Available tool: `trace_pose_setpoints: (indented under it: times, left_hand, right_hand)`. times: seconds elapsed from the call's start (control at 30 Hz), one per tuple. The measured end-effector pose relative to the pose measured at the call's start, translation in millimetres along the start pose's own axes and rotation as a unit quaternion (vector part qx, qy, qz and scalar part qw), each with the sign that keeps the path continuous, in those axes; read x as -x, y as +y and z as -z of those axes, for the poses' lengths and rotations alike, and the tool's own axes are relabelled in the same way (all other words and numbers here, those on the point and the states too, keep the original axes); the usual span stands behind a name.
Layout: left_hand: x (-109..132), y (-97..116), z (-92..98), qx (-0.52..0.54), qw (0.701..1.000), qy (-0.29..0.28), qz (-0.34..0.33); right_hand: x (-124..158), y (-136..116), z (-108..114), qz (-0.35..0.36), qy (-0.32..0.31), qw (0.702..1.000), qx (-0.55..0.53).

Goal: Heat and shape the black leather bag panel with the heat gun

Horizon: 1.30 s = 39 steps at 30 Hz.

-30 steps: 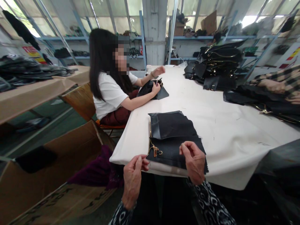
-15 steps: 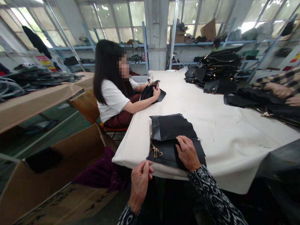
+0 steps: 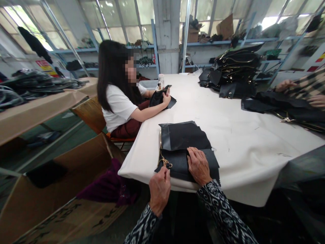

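A black bag piece [image 3: 181,135] with a gold metal frame along its left edge lies on the white-covered table near the front edge. At its near left corner hang a gold chain and a gold clasp [image 3: 165,162]. My left hand [image 3: 159,188] is closed, thumb and finger pressed together right at this clasp; what the fingertips pinch, if anything, is hidden. On the near half of the bag piece rests my right hand [image 3: 199,165], fingers stretched out and lying flat on the black material.
Left of the table stands an open cardboard box [image 3: 61,169] with purple cloth [image 3: 111,186] over its side. A seated person [image 3: 122,101] holds a black piece. A pile of black bags [image 3: 233,71] sits at the back right; another person's hands [image 3: 286,85] are over black bags.
My left hand has moved up and right, from beside the table edge to the gold clasp. My right hand stays on the bag piece. At the right, the other person's hand has lifted.
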<state>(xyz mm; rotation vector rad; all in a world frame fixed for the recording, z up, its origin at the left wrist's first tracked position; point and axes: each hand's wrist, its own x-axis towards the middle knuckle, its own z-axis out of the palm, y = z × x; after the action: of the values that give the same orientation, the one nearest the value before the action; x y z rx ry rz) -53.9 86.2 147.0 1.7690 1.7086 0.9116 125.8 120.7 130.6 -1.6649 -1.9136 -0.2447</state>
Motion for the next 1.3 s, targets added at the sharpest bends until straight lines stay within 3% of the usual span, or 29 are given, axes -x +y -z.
trace_pose_setpoints:
  times: [0.23,0.43,0.53,0.6,0.67,0.73,0.8,0.87,1.03,1.13,1.3]
  left_hand:
    - [-1,-15,21.4,0.174,0.977,-0.121,0.000]
    - [-4,-12,38.1,0.352,0.924,-0.116,0.092]
    - [-1,-2,56.8,0.357,0.917,-0.162,0.075]
    - [1,3,67.7,0.293,0.932,-0.209,0.048]
    - [-2,3,72.2,0.206,0.963,-0.169,0.027]
    - [-11,-2,68.1,0.133,0.989,-0.064,0.020]
    - [-23,-8,56.7,0.085,0.996,0.004,0.015]
    - [-35,-10,41.9,0.052,0.998,0.023,-0.004]
    - [-53,-1,17.5,0.048,0.998,0.026,-0.022]
    - [-62,0,17.7,0.101,0.995,0.007,0.000]
    - [-68,-8,27.9,0.233,0.970,-0.074,0.011]
  right_hand:
    - [1,-3,4,0.010,-0.006,1.000,-0.013]
    - [2,-1,4,0.013,-0.001,1.000,-0.018]
    - [2,0,2,0.011,-0.001,1.000,-0.017]
    - [2,-1,2,0.013,-0.005,1.000,-0.016]
    - [2,-1,3,0.013,-0.007,1.000,-0.015]
    - [1,-2,4,0.013,-0.006,1.000,-0.015]
    - [1,-2,4,0.013,-0.002,1.000,-0.015]
    - [2,-2,4,0.014,-0.002,1.000,-0.014]
    - [3,-1,3,0.008,0.003,1.000,-0.020]
    - [3,0,3,0.000,0.027,0.999,-0.039]
    - [6,0,3,0.019,0.113,0.991,-0.072]
